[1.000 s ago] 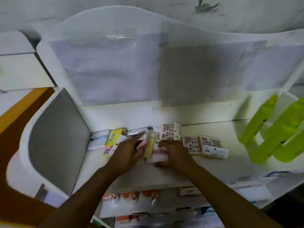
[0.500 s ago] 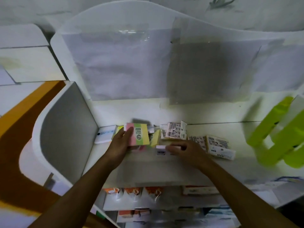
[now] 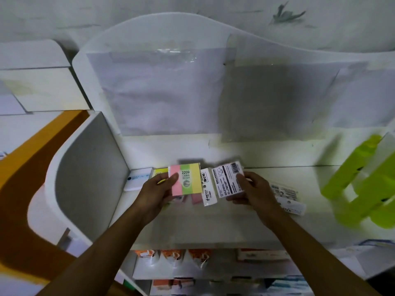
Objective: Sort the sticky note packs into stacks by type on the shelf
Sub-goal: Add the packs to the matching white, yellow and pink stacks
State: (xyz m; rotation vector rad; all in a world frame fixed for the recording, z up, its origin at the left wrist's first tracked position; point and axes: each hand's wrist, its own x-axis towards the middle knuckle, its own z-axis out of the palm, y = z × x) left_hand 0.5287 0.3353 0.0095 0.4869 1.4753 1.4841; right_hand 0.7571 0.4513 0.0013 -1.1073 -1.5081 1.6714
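Dim overall, cool greenish cast. Brightest patch on shelf (image 3: 267, 154) rear strip, w/ light apparently from above. Dark rectangular shadow on back panel (image 3: 267, 103) at right. Glare streak on plastic sheet (image 3: 175, 53). Green racks (image 3: 363, 184) motion-blurred. Wide-angle bowing at edges; lower shelves soft, out of focus.

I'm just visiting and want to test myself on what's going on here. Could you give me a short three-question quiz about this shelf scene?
1. True or false: both hands hold a pack.
2. Which hand holds the pink, green and yellow pack? A) left hand B) right hand
3. Fill in: the number printed on the striped pack is ____.

Key: 1. True; the right hand grips a white barcoded pack. 2. A. 3. 2209.
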